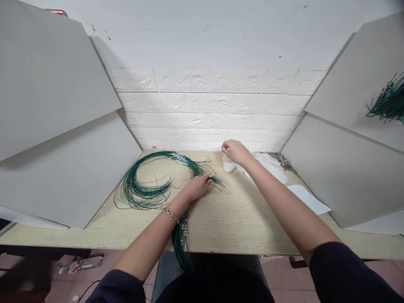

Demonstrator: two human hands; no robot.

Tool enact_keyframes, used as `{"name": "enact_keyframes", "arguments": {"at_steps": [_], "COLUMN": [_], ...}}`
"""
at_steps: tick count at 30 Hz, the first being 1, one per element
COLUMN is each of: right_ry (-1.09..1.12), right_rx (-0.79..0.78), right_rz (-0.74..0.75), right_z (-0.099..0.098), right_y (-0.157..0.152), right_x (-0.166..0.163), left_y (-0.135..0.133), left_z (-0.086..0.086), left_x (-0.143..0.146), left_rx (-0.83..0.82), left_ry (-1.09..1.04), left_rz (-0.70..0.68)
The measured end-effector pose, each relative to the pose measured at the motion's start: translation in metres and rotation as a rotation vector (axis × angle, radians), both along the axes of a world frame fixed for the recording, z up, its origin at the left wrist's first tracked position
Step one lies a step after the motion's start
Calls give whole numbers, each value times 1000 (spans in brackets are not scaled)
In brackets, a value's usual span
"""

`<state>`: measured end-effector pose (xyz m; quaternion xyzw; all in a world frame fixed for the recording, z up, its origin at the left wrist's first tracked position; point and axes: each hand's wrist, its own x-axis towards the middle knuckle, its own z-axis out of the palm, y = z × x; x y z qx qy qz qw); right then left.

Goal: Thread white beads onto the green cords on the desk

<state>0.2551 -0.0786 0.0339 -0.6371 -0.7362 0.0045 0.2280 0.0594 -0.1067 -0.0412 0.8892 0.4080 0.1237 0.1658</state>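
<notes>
My left hand (199,187) is closed round a bundle of thin green wires (180,240), close to the ends that fan out to its right. Below the wrist the bundle runs down over the table's front edge, with small white sleeves along part of it. Behind and to the left lies a coiled bundle of green and black wires (134,191), with white labels or sleeves at the back. My right hand (236,152) is raised over a translucent white plastic piece, bag-like or cup-like (228,165). Its fingers are curled in a pinch, and whatever they hold cannot be made out.
White sheets (272,167) and a paper (309,199) lie on the right of the table (221,227). Small metal bits (284,162) are heaped along the right panel (344,168). More green wires (389,101) rest at far right. A plastic bottle (85,264) is on the floor.
</notes>
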Motion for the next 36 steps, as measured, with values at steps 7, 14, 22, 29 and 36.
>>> {"name": "enact_keyframes", "arguments": {"at_steps": [7,14,22,29,36], "right_ry": [44,505,860,1327,1904], "right_rx": [48,204,-780,-926,-969], "right_rz": [32,149,220,374,387], "right_z": [-1,3,-61,-66,-80], "right_y": [30,-44,-73,-74,-100], "right_x": [5,-9,-42,-99,-142], "left_y": [2,3,-2,4,6], "left_z": [-1,3,18,25,42], "left_x": [-2,-3,-10,-16,-21], "left_rx": [-51,-123,-742,-910,-988], "left_ry": [-80,-413,-1169,-1573,-1867], "left_rz": [-2,24,158,245,219]}}
